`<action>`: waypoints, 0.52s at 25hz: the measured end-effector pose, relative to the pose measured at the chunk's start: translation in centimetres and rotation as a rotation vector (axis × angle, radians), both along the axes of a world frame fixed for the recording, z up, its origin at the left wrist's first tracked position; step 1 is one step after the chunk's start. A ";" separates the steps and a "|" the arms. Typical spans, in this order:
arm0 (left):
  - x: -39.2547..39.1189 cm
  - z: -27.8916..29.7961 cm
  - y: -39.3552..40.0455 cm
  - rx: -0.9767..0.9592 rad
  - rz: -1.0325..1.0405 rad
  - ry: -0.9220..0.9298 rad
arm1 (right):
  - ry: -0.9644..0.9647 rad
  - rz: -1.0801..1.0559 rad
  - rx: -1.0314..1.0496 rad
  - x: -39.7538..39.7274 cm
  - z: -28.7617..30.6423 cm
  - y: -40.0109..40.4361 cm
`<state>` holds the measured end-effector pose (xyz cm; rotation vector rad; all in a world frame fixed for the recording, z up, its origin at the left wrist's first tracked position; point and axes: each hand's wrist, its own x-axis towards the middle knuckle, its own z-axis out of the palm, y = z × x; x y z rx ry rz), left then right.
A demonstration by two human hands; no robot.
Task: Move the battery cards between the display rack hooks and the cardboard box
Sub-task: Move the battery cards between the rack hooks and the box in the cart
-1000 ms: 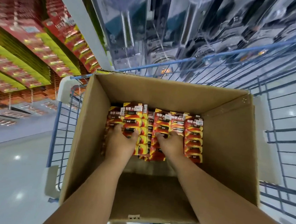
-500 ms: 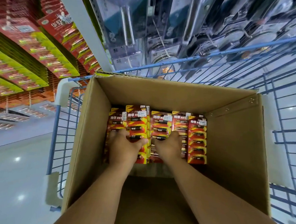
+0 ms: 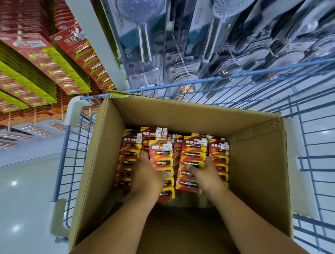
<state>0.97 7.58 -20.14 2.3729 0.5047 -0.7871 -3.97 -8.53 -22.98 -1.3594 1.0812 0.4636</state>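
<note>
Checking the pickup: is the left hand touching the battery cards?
Touching. The head view shows the left hand with its thumb over a raised stack of battery cards.

Red-yellow battery cards stacked in rows at cardboard box far end.

Left hand, right hand: both forearms extended, fingers gripping.

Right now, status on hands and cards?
Left hand gripping a battery card stack. Right hand gripping another stack. Both inside cardboard box. Nothing obstructing.
</note>
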 end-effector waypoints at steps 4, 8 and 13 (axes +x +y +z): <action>-0.1 0.6 1.1 -0.195 -0.001 -0.078 | -0.088 0.024 0.050 -1.0 3.6 -1.6; 0.2 6.4 2.1 -0.450 0.141 -0.124 | -0.211 0.001 0.070 -1.1 9.3 -2.5; -1.1 19.1 4.6 -0.691 0.345 -0.273 | -0.414 0.179 0.080 0.3 20.9 -1.0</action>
